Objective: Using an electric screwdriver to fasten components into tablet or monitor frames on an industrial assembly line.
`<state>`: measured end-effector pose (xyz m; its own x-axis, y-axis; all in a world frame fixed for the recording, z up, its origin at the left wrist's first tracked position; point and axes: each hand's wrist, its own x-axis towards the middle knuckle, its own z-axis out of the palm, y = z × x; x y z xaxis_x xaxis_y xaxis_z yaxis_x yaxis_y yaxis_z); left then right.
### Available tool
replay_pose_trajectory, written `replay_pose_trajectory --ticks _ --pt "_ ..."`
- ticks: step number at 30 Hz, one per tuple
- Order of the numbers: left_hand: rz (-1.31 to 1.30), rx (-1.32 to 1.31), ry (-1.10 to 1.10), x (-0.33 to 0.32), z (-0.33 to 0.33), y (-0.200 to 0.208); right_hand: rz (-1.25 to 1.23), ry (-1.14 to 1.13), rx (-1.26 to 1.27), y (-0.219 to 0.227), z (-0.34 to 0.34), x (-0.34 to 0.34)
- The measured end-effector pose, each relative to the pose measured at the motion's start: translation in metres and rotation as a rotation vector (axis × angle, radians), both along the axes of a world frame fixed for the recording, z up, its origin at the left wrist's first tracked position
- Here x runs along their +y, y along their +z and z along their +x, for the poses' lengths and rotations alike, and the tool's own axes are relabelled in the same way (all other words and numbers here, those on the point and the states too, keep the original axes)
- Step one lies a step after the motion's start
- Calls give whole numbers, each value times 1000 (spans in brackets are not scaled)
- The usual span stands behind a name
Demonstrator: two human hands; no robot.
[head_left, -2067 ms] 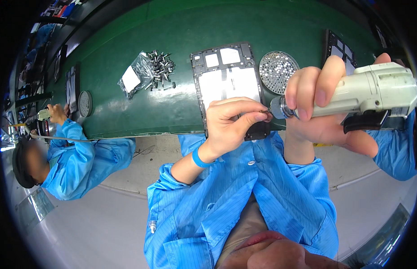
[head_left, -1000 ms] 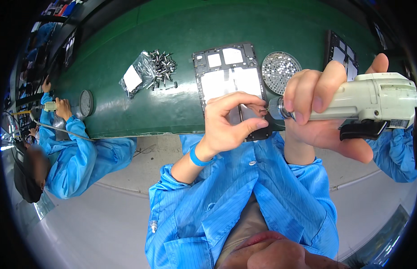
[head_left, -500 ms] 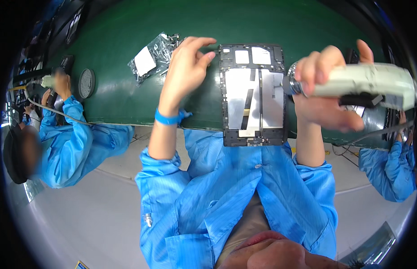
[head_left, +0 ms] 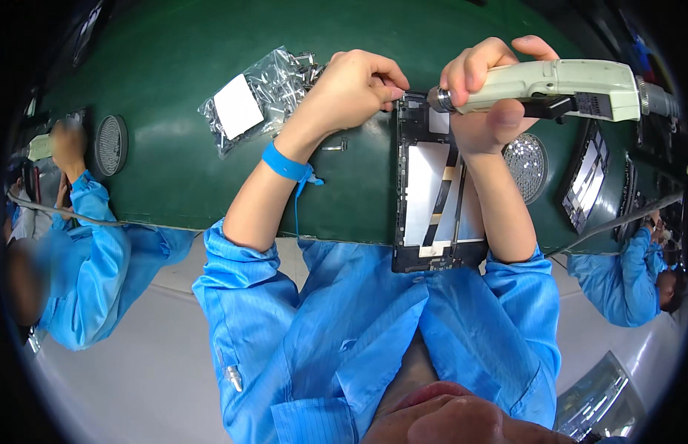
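Note:
An open tablet housing [head_left: 425, 189], black-framed with silver plates inside, lies at the table's front edge and overhangs it. My left hand [head_left: 351, 89], a blue strap round its wrist, is at the housing's top left corner. Its thumb and fingertips are pinched together there; what they hold, if anything, is hidden. In my right hand [head_left: 481, 129] is a pale electric screwdriver [head_left: 555, 78], fingers wrapped round its body. The screwdriver's metal nose points left, over the housing's top end. My right hand and forearm cover part of the housing's right side.
Left of the housing lies a clear bag [head_left: 281, 85] of small metal parts, with a loose metal part [head_left: 334, 146] nearby. A round dish of screws [head_left: 532, 166] and another tablet housing [head_left: 586, 177] are at right. Another dish [head_left: 111, 146] lies near a co-worker [head_left: 99, 251] at left.
My left hand has come to the housing's top left corner and its fingers have closed. My right hand has brought the screwdriver leftward over the housing's top end. The whole view has shifted.

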<state>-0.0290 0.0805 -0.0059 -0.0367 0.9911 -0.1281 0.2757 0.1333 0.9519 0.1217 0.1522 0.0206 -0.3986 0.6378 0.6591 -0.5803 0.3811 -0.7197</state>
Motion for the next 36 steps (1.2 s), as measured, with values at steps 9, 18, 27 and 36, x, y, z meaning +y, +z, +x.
replay_pose_trajectory --ticks 9,18,27,36 --pt "82 -126 61 -1 1 -13 -56 112 97 -14 -15 -3" --pt "133 -37 60 0 2 -13 -99 50 94 -17 -19 -5" --pt "151 -29 72 -1 4 -14 -53 90 93 -23 -20 -3" --pt "161 -42 73 -1 3 -16 -55 87 56 -25 -20 -3"
